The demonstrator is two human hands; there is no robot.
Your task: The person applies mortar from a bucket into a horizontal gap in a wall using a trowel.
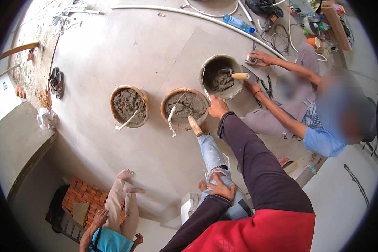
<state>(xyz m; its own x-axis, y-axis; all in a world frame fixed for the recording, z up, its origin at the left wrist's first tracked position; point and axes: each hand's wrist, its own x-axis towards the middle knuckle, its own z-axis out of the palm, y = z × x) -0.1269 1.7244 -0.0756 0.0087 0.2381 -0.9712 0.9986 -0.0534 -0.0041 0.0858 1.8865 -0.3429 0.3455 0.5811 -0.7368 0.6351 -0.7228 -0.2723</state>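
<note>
My right hand [218,106] is closed at the near rim of a mortar-smeared bucket [234,91], by its handle; its fingertips are partly hidden. Inside lie some grey mortar [221,82] and a trowel with a wooden handle [240,76]. Left of it stands a second bucket [164,111] of mortar, with a rope-wrapped handle and a wooden tool handle [195,126] sticking out. Further left, a third bucket [114,110] is full of mortar. My left hand [221,187] rests with fingers apart on my knee, over torn jeans [212,153].
A co-worker [298,113] sits at the right, one hand on a small device [251,59], pliers [268,86] nearby. Another person [115,218] sits lower left beside stacked bricks [86,195]. A white pipe [176,10], a bottle [238,23] and sandals [56,82] lie on the floor.
</note>
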